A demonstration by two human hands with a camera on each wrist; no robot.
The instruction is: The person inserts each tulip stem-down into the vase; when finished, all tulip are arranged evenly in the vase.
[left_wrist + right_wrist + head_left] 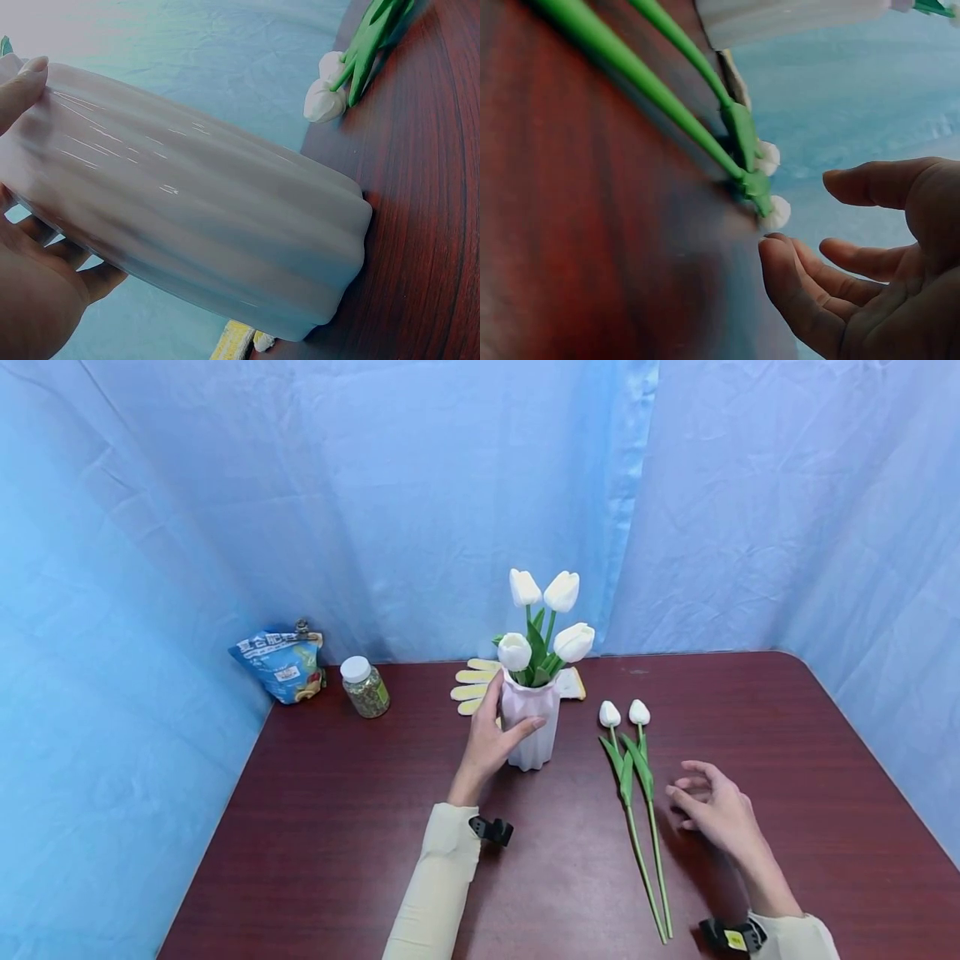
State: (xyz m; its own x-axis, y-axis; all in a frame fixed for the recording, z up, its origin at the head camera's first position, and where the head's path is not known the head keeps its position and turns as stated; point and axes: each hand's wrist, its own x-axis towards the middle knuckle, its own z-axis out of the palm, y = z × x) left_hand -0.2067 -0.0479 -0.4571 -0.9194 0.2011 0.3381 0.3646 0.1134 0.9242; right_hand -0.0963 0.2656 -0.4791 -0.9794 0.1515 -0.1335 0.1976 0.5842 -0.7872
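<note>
Right grip [716, 810] loosely spread and empty, just right of two loose tulips [642, 770].
Both loose tulips are laid on the counter [337, 827], untouched; their long axes run nearly parallel, with blooms [639, 712] ahead of the right grip and stem ends [665, 935] behind it. Four tulips [536, 643] are held in the vase [534, 727], which is clasped by the left grip [489, 743], farther left. Any pickup is judged to turn on a leftward reach across the stems, the right grip being nearer.
</note>
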